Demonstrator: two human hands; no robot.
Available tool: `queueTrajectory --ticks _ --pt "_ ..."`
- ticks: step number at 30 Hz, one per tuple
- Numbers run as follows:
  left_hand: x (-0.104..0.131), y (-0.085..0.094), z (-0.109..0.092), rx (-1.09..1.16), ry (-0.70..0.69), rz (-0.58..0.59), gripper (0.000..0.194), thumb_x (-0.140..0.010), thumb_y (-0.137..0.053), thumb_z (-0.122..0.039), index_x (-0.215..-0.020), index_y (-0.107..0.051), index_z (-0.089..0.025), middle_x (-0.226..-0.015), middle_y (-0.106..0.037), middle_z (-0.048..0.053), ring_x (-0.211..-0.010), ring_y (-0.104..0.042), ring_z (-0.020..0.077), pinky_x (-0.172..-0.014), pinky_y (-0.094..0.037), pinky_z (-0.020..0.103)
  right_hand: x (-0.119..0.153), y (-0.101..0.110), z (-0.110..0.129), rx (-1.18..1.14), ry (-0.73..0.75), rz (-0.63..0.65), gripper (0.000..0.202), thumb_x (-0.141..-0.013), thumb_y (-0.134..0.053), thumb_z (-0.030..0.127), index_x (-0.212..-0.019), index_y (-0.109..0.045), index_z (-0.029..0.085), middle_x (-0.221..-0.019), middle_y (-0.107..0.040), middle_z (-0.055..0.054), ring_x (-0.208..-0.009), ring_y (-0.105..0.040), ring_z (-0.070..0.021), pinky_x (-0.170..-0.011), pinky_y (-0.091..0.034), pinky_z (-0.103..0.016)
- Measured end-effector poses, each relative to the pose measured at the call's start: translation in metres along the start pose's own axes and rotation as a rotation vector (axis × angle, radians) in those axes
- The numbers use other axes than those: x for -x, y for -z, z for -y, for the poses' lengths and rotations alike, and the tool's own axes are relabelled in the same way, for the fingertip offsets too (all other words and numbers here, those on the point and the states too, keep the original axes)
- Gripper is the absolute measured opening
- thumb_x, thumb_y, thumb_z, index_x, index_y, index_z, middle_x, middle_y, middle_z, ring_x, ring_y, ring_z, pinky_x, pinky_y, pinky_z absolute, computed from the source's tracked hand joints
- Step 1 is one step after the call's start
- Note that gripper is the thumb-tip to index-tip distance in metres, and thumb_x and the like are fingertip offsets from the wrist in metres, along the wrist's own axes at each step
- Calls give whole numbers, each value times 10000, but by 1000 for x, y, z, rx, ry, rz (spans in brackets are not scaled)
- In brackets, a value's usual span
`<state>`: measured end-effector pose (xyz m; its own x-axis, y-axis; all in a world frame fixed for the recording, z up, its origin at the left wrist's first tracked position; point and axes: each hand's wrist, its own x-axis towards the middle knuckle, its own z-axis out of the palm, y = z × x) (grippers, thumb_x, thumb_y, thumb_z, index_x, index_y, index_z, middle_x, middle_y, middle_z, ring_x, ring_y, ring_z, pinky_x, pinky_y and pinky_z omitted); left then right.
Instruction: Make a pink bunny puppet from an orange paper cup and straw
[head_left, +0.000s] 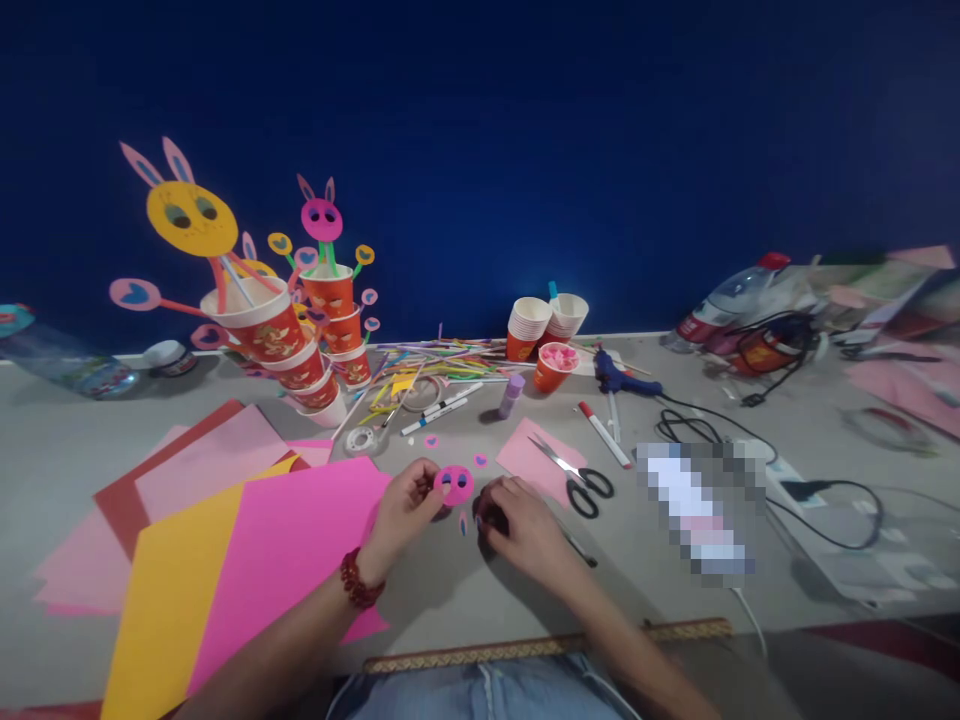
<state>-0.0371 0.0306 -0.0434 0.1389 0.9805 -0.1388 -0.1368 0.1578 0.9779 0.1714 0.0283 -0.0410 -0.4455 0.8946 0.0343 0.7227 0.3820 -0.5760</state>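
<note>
My left hand (411,500) pinches a round magenta paper face (454,485) with two dark eyes, just above the table. My right hand (523,522) is curled low over the table to its right; whatever its fingers hold, if anything, is hidden. Between the hands lies a small paper ear (463,523) with a blue centre. Behind the face are two small pink paper pieces with hearts, one at the left (431,441) and one nearer the right hand (481,460). Black-handled scissors (589,492) rest partly on a light pink sheet (517,452) beyond my right hand.
Coloured paper sheets (292,560) cover the left side. Finished cup figures (274,335) stand behind them. A glue stick (511,397), markers (445,415), paper cups (527,330), a blue glue gun (622,380) with its cord and a bottle (731,300) are farther back.
</note>
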Motion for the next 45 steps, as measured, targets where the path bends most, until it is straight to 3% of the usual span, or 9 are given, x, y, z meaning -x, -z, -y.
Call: queueTrajectory --ticks 10,14,18,26,45 --pt "3 -2 -1 3 32 32 358 -839 -718 -482 -833 -532 -176 -711 -530 -43 -623 -514 88 -583 -447 199 -4 2 -1 -269 -58 -11 165 -723 -583 56 -796 -622 199 -793 -682 -21 -781 -602 -212 -734 -415 -330" --pt "8 -6 -1 -24 11 73 345 -865 -686 -484 -824 -530 -178 -692 -523 -38 -607 -499 93 -556 -414 199 -9 14 -5 -649 -147 -139 24 -815 -580 200 -833 -593 209 -770 -650 -4 -694 -595 -175 -660 -447 -295" --pt "16 -11 -7 -111 -42 94 330 -880 -667 -473 -798 -547 -176 -680 -506 -36 -606 -458 95 -543 -377 197 -14 30 1 -779 -131 -235 133 -818 -654 312 -878 -604 205 -813 -626 -14 -744 -600 -178 -690 -471 -303" --pt "22 -16 -10 -152 -54 79 310 -879 -664 -445 -778 -541 -179 -714 -531 -22 -655 -478 114 -588 -391 210 -7 36 22 -787 -105 -255 83 -820 -666 274 -844 -632 201 -794 -643 -22 -743 -609 -181 -714 -488 -311" --pt "22 -17 -12 -216 -60 74 277 -857 -671 -420 -758 -556 -188 -715 -565 -12 -654 -506 130 -602 -413 223 -10 36 24 -810 -108 -202 90 -811 -674 279 -825 -626 204 -775 -646 -18 -735 -601 -175 -707 -484 -302"
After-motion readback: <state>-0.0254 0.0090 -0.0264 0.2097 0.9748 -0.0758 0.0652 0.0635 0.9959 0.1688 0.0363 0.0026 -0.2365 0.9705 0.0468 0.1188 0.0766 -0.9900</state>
